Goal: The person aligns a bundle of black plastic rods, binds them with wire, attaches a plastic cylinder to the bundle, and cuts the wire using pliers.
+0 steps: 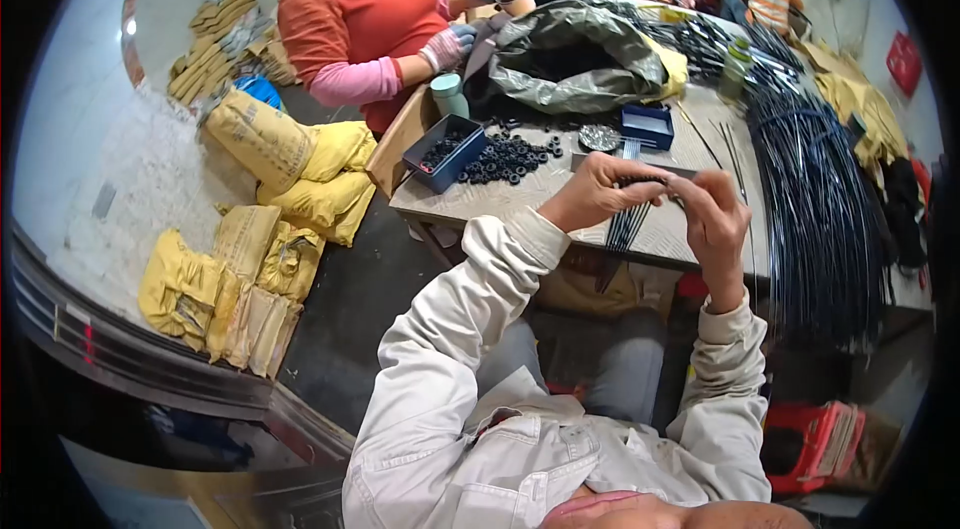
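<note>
Over the near edge of the table, my left hand (603, 193) is closed, with small dark pieces (640, 182) pinched between thumb and fingers. Its fingertips meet those of my right hand (712, 216), which is also pinched; whatever it grips is too small to name. Below both hands, a bunch of thin dark rods (627, 227) juts over the table edge. To the left lies a heap of small black rings (508, 161) beside a blue box (460, 165) holding more dark pieces. A round shiny tin (599, 138) and a smaller blue box (648, 129) stand just beyond my hands.
A thick bundle of long dark rods (815, 219) hangs over the table's right side. A large grey-green sack (555, 39) and a green bottle (735, 69) stand farther back. Across the corner is a person in red (365, 34). Yellow sacks (255, 144) are piled at left.
</note>
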`<state>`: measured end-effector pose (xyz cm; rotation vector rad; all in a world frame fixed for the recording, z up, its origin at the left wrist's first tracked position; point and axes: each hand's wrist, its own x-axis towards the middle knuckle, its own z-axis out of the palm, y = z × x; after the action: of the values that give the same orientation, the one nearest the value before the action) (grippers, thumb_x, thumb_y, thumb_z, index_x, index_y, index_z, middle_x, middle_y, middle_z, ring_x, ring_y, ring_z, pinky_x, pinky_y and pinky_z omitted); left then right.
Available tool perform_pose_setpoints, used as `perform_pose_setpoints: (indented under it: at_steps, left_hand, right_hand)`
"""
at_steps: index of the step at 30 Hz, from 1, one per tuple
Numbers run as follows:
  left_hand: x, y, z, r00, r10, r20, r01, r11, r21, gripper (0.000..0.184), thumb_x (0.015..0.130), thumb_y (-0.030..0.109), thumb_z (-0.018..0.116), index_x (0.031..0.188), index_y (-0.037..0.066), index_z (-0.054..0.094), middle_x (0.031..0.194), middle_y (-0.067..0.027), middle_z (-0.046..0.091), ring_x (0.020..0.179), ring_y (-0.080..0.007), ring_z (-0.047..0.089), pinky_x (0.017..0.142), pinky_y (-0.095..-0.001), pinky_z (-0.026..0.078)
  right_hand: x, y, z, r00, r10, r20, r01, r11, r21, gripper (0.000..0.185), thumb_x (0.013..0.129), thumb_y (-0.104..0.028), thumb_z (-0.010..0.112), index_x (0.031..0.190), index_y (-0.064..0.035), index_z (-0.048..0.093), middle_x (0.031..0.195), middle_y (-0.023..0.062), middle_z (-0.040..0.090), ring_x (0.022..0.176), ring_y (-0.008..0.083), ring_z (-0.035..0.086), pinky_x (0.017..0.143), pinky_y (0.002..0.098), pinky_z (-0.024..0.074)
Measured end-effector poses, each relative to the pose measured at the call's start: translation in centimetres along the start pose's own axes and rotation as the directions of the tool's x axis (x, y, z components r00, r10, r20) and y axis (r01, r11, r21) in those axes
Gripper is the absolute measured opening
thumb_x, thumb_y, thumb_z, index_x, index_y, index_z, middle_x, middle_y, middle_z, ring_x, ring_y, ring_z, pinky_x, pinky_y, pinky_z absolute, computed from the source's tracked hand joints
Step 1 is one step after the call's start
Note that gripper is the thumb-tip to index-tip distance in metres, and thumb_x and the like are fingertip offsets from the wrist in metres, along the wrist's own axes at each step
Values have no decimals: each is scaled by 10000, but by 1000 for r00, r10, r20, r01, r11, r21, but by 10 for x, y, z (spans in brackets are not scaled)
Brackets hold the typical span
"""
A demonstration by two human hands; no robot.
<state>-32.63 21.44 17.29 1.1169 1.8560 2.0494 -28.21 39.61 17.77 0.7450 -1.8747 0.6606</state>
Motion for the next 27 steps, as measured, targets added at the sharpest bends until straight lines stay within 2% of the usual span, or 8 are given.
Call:
perform_pose_setpoints:
  at_steps: [7, 9, 12, 14, 17, 20, 24, 27]
  left_hand:
    - [1, 2, -6, 998, 26, 60, -27, 999, 17, 223, 837, 74, 622, 1043, -9, 642, 869, -74, 675, 809, -98, 620, 734, -222, 496]
    - [2, 2, -9, 995, 53, 81, -61, 993, 101, 216, 835, 71, 622, 1032, -13, 646, 858, -73, 677, 810, -104, 626, 738, -226, 497]
    - [2, -1, -10, 993, 96, 71, -99, 994, 51, 219, 830, 101, 638, 1019, -8, 654, 880, -86, 682, 805, -96, 621, 736, -222, 493]
    - [3, -2, -12, 994, 91, 64, -95, 994, 59, 212, 822, 118, 654, 1002, 7, 666, 894, -72, 685, 799, -81, 615, 730, -214, 489]
    - [4, -5, -10, 993, 114, 32, -116, 991, 68, 198, 814, 130, 666, 979, 22, 680, 870, -57, 688, 770, -67, 610, 695, -204, 485]
    - [4, -1, -10, 993, 101, 55, -99, 994, -40, 201, 811, 140, 672, 975, 25, 682, 854, -54, 688, 747, -60, 606, 662, -203, 482]
    - [8, 0, -14, 993, 94, 75, -96, 995, 26, 192, 814, 114, 663, 976, 12, 678, 850, -58, 685, 743, -69, 606, 657, -202, 487]
    - [9, -7, -17, 994, 55, 97, -57, 998, 16, 219, 843, 99, 622, 1038, 2, 647, 915, -77, 678, 785, -103, 623, 720, -230, 511]
  right_hand:
    - [15, 10, -13, 969, -191, 155, 200, 979, -44, 454, 622, 64, 616, 1006, -172, 660, 750, 22, 518, 543, 142, 494, 463, 263, 406]
    - [17, 14, -15, 958, -193, 211, 190, 981, 32, 394, 658, 85, 631, 995, -118, 645, 786, 57, 516, 558, 155, 511, 458, 262, 406]
    - [24, 11, -14, 942, -203, 267, 173, 976, 131, 308, 687, 90, 644, 961, -50, 623, 818, 90, 517, 575, 172, 527, 461, 271, 408]
    - [24, 14, -13, 959, -170, 226, 152, 984, 92, 169, 745, 63, 619, 881, -36, 609, 811, 96, 535, 594, 204, 555, 488, 287, 425]
    - [28, 16, -14, 937, -221, 271, 234, 972, -15, 137, 757, 32, 623, 876, -34, 607, 770, 96, 539, 581, 213, 557, 485, 286, 424]
    - [34, 13, -16, 928, -231, 291, 251, 967, -32, 121, 762, 15, 628, 870, -33, 603, 737, 97, 540, 567, 206, 552, 474, 283, 418]
    - [31, 17, -13, 946, -141, 293, 124, 990, 74, 141, 755, 32, 631, 873, -38, 596, 770, 94, 531, 561, 211, 550, 463, 283, 409]
    - [28, 14, -15, 949, -53, 310, 53, 999, 8, 160, 749, 38, 634, 882, -43, 596, 784, 97, 529, 555, 222, 548, 461, 291, 410]
